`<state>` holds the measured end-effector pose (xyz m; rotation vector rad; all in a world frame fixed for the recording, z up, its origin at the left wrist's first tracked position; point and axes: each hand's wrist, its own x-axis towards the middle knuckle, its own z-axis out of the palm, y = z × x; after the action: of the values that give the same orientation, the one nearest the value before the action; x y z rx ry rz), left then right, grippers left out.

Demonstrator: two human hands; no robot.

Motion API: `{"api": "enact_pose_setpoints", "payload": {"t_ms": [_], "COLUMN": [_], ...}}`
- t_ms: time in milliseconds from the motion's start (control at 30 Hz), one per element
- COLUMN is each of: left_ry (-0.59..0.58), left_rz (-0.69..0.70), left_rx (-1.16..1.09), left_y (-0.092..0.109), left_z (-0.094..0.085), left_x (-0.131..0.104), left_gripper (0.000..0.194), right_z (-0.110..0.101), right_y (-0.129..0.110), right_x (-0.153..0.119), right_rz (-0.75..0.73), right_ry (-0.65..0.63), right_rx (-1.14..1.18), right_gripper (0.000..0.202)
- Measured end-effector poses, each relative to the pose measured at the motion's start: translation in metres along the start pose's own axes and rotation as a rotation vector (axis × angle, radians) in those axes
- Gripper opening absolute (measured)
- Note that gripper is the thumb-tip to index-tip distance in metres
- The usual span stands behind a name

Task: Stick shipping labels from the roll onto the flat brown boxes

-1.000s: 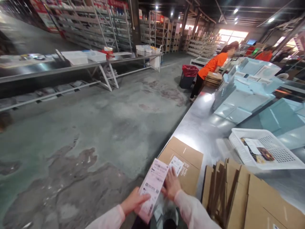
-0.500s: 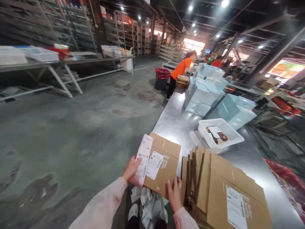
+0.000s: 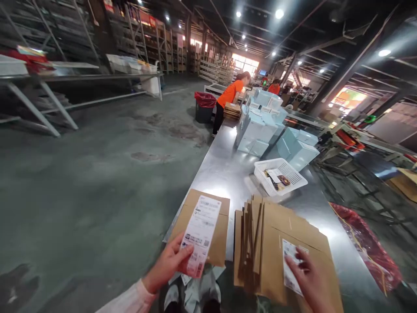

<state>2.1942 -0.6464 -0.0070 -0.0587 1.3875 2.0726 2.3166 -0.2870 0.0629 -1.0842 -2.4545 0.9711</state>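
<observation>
My left hand (image 3: 172, 261) is closed on a bundle of white shipping labels (image 3: 203, 226), printed with text and barcodes, thumb on top. Beneath the labels lies a flat folded cardboard box (image 3: 218, 234) at the table's near left edge; its own face is partly hidden. Beside it, to the right, leans a stack of flat cardboard boxes (image 3: 273, 243). Over the front box of that stack hovers or rests my right hand (image 3: 308, 278), thumb and fingers apart, at a white label (image 3: 291, 278) on the cardboard. Slight blur hides whether the fingertips touch it.
A metal table (image 3: 221, 152) runs away from me, bearing a white basket (image 3: 280, 174) with small packets and several pale blue boxes (image 3: 260, 126). A person in orange (image 3: 230, 93) leans over its far end by a lined bin (image 3: 204, 106). Red plastic (image 3: 365, 248) lies right.
My right hand has left the single flat box and moved right to the label on the stack. My left hand has shifted the label bundle rightward over the box. The view has turned right.
</observation>
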Motion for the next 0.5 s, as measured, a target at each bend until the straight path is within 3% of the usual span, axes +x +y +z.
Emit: {"api": "enact_pose_setpoints", "payload": {"t_ms": [100,200,300,500], "left_ry": [-0.145,-0.146,0.061,0.400], "left_rz": [0.040,0.082,0.090,0.065], "left_rx": [0.072,0.081,0.016,0.037], "left_y": [-0.013,-0.016,-0.018,-0.046], "left_z": [0.009,0.006,-0.006,-0.016], "left_x": [-0.004,0.000,0.009,0.025], "left_gripper": [0.065,0.066,0.058,0.054], "right_z": [0.103,0.173,0.200,0.216], "right_y": [-0.055,-0.081,-0.087,-0.105], "right_x": [-0.058,-0.102,-0.108,-0.065], "right_rz": [-0.085,-0.046,-0.094,-0.260], "right_ry": [-0.683,-0.779,-0.886,-0.870], "right_rx": [0.517,0.700,0.660,0.386], "right_gripper": [0.083,0.060,0.057,0.052]}}
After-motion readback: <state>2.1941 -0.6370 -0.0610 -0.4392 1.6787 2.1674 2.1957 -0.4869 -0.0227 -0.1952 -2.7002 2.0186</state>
